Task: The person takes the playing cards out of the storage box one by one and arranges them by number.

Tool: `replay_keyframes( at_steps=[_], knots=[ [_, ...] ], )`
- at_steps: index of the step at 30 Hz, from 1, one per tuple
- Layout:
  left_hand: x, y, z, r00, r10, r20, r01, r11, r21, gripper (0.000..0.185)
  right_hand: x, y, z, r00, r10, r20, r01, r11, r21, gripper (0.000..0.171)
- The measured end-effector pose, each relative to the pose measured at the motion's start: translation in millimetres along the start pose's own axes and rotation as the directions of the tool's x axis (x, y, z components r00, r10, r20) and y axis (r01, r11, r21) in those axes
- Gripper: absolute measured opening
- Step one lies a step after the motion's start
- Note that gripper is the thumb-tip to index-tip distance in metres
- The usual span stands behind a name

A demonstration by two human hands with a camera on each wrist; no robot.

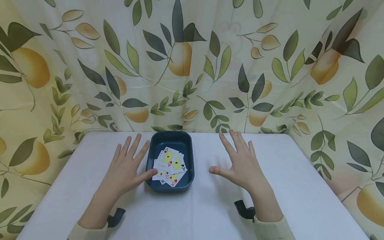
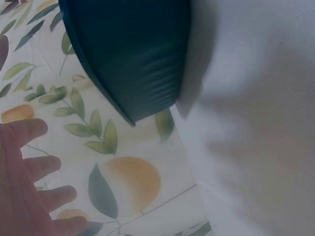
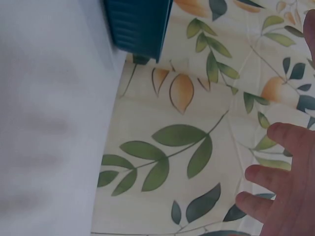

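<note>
hovering over the white desk [image 1: 210, 213] at lower centre, the left hand [image 1: 126, 170] and right hand [image 1: 240, 163] show fingers spread and holding nothing; the left thumb touches the near-left rim of the dark tray [image 1: 190, 166]. loose playing cards [image 1: 169, 166] lie inside it. farther back hangs the leaf-print curtain [image 1: 192, 66]. risk: a thumb nudge could likely shift the tray and scatter cards.

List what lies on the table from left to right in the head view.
Left hand → dark blue tray holding playing cards → right hand.
</note>
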State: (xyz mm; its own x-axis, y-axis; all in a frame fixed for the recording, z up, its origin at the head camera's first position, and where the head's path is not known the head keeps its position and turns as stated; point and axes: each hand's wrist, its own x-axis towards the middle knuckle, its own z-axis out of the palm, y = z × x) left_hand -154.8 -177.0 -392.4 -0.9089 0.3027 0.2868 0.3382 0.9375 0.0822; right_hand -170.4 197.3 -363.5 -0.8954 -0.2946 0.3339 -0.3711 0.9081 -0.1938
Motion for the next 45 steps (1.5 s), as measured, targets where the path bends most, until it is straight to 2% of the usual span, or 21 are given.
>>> replay_keyframes(
  at_steps=[6, 13, 16, 20, 25, 33, 38, 45],
  knots=[
    [1.6, -3.8, 5.9, 1.0, 0.012, 0.013, -0.012, 1.0, -0.02, 0.103, 3.7, -6.0, 1.0, 1.0, -0.02, 0.024, 0.019, 1.0, 0.024, 0.116],
    [3.4, -1.6, 20.9, 0.991, -0.015, 0.133, 0.025, 0.997, -0.068, 0.113, 3.1, -20.9, 21.2, 0.995, -0.063, 0.081, 0.057, 0.996, 0.072, 0.114],
    [3.3, 1.9, 27.6, 0.984, 0.002, 0.18, 0.018, 0.994, -0.108, 0.116, 2.2, -31.9, 31.4, 0.989, -0.088, 0.122, 0.071, 0.988, 0.137, 0.112],
    [4.5, 8.4, 33.5, 0.979, 0.042, 0.201, -0.011, 0.988, -0.151, 0.117, 9.2, -45.4, 41.2, 0.978, -0.123, 0.17, 0.08, 0.967, 0.24, 0.106],
    [2.8, 13.0, 37.0, 0.974, 0.04, 0.223, -0.002, 0.986, -0.166, 0.117, 40.4, -62.4, 54.8, 0.947, -0.21, 0.245, 0.146, 0.956, 0.255, 0.098],
    [-5.4, 14.7, 40.3, 0.965, -0.014, 0.262, 0.064, 0.981, -0.181, 0.122, 88.9, -81.5, 81.6, 0.864, -0.287, 0.414, 0.251, 0.958, 0.139, 0.091],
    [-7.6, 17.4, 39.6, 0.962, -0.028, 0.273, 0.084, 0.976, -0.198, 0.126, 103.1, -87.6, 97.1, 0.832, -0.284, 0.476, 0.259, 0.959, 0.118, 0.09],
    [-7.1, 17.1, 38.1, 0.967, -0.024, 0.255, 0.074, 0.979, -0.188, 0.122, 108.5, -95.9, 113.8, 0.812, -0.272, 0.516, 0.314, 0.949, 0.007, 0.088]
  ],
)
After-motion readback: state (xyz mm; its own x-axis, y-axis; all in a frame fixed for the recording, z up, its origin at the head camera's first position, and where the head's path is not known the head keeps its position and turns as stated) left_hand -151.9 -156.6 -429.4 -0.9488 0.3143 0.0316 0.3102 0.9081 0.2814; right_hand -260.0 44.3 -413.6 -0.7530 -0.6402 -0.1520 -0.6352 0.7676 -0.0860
